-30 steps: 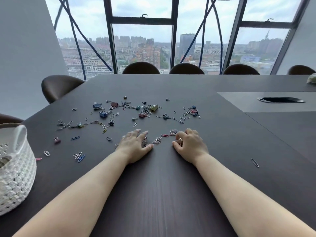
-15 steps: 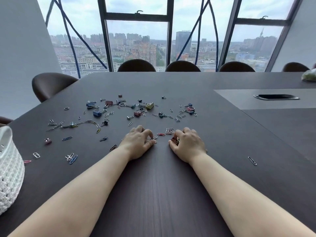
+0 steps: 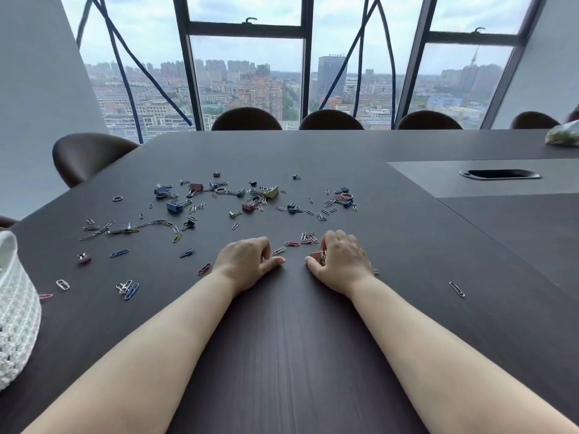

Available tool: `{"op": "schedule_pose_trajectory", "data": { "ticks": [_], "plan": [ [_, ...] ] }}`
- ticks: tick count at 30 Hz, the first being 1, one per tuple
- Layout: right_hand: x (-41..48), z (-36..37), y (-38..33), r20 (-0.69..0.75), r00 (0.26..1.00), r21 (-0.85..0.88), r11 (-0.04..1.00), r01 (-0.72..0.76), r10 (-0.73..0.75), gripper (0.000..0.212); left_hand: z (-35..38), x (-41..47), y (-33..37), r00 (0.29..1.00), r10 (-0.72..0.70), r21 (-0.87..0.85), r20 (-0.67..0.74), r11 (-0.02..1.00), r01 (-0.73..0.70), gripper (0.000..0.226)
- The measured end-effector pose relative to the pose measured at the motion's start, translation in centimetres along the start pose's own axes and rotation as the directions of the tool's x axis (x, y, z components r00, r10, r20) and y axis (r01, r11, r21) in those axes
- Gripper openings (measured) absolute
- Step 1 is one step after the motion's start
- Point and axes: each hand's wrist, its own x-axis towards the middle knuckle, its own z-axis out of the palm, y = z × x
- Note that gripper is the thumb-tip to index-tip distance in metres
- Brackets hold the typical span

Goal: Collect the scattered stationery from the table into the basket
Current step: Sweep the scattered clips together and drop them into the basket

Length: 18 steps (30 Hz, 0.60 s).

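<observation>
Clips (image 3: 318, 255) under right hand (image 3: 341, 261) fingers (image 3: 329, 242); paperclip (image 3: 279, 251) beside left hand (image 3: 247, 258).

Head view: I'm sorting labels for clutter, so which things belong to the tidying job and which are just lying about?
Job: paper clips, binder clips, white basket, left hand, right hand gripping a bunch of clips.
Lying about: chairs, greenish bag, cable slot.

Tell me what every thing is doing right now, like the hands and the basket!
Left hand: fingers curled on the table, contents hidden.
Right hand: gripping a bunch of clips.
Basket: upright, inside hidden.
Scattered clips: lying loose on the table.
Lone paper clip: flat, right of both hands.
</observation>
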Motion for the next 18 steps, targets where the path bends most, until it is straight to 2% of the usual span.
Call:
{"op": "schedule_pose_trajectory", "data": {
  "ticks": [4, 8, 10, 13, 15, 18],
  "plan": [
    [-0.2, 0.0, -0.3, -0.016, 1.0, 0.024, 1.0, 0.016, -0.016, 0.028, 0.1, -0.1, -0.1, 0.999, 0.039, 0.009, -0.033, 0.999, -0.039, 0.028],
    [-0.2, 0.2, -0.4, -0.066, 0.998, -0.006, 1.0, 0.004, -0.004, 0.026, 0.3, 0.0, -0.1, 0.999, 0.018, -0.008, -0.045, 1.0, -0.019, 0.028],
    [-0.2, 0.2, -0.2, -0.085, 0.996, 0.028, 0.999, 0.025, -0.022, 0.026, 0.4, 0.1, -0.3, 0.999, 0.011, -0.019, -0.046, 1.0, -0.012, 0.028],
    [-0.2, 0.0, 0.4, -0.036, 0.993, 0.16, 0.98, 0.118, -0.113, 0.023, 0.4, 0.1, -0.5, 0.999, 0.014, -0.036, -0.047, 0.999, -0.015, 0.025],
    [-0.4, -0.3, 0.6, -0.03, 0.99, 0.216, 0.966, 0.144, -0.141, 0.027, 0.5, 0.1, -0.6, 0.999, 0.017, -0.054, -0.05, 0.998, -0.02, 0.022],
    [-0.7, -0.4, 0.7, -0.07, 0.997, 0.014, 1.0, 0.027, -0.026, 0.054, 0.5, 0.1, -0.6, 0.998, 0.016, -0.07, -0.057, 0.997, -0.02, 0.02]
  ]
}}
